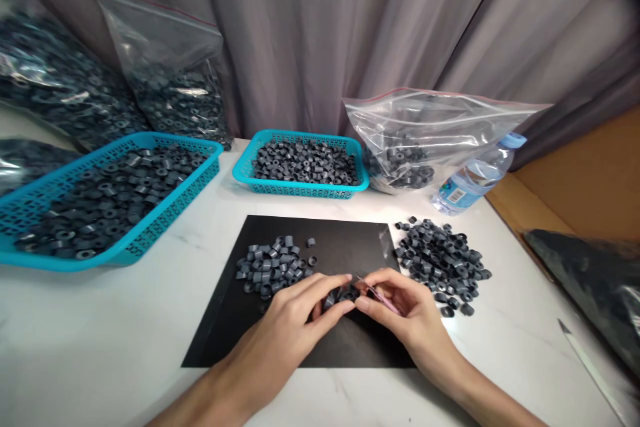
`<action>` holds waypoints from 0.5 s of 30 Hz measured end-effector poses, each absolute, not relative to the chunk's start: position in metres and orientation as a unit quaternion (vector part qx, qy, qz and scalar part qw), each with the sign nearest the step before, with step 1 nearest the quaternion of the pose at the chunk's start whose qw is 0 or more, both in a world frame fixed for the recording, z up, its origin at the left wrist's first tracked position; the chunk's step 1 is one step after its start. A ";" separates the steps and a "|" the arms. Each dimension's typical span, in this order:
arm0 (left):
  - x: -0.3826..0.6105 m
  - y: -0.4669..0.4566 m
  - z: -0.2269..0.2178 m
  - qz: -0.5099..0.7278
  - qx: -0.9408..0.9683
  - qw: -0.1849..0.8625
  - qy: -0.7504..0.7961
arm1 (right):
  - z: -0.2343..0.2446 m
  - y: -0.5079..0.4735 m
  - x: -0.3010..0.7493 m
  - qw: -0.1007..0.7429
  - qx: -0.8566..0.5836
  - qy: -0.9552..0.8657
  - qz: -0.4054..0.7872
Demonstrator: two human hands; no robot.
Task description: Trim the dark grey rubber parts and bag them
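Both hands meet over a black mat [235,327] on a white table. My left hand [295,320] curls its fingers round several small dark grey rings [340,295] lying on the mat. My right hand [405,307] pinches a thin pink tool [380,297], its tip pointing at those rings. A loose pile of grey rings [273,267] lies on the mat just beyond my left hand. A second pile of rings [443,260] sits on the table right of the mat, close to my right hand.
Two turquoise baskets of rings stand behind: a large one [165,217] at left, a smaller one [300,187] in the middle. Clear bags of rings [425,140] and a water bottle [475,177] lie at the back. A cardboard box [590,180] and a blade [580,353] are at right.
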State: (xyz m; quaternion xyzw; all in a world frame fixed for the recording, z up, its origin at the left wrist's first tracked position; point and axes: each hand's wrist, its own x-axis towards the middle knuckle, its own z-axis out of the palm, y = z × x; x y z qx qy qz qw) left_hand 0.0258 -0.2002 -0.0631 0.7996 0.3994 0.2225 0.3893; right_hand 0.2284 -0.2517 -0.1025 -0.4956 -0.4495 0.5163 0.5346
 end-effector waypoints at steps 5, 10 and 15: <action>0.029 -0.200 -0.072 0.215 0.767 0.449 0.405 | -0.105 -0.251 0.229 0.529 -0.484 -0.462 0.522; 0.034 -0.199 -0.074 0.215 0.656 0.618 0.377 | -0.105 -0.249 0.228 0.540 -0.458 -0.483 0.516; 0.037 -0.204 -0.058 0.209 0.536 0.741 0.346 | -0.103 -0.248 0.229 0.542 -0.460 -0.503 0.491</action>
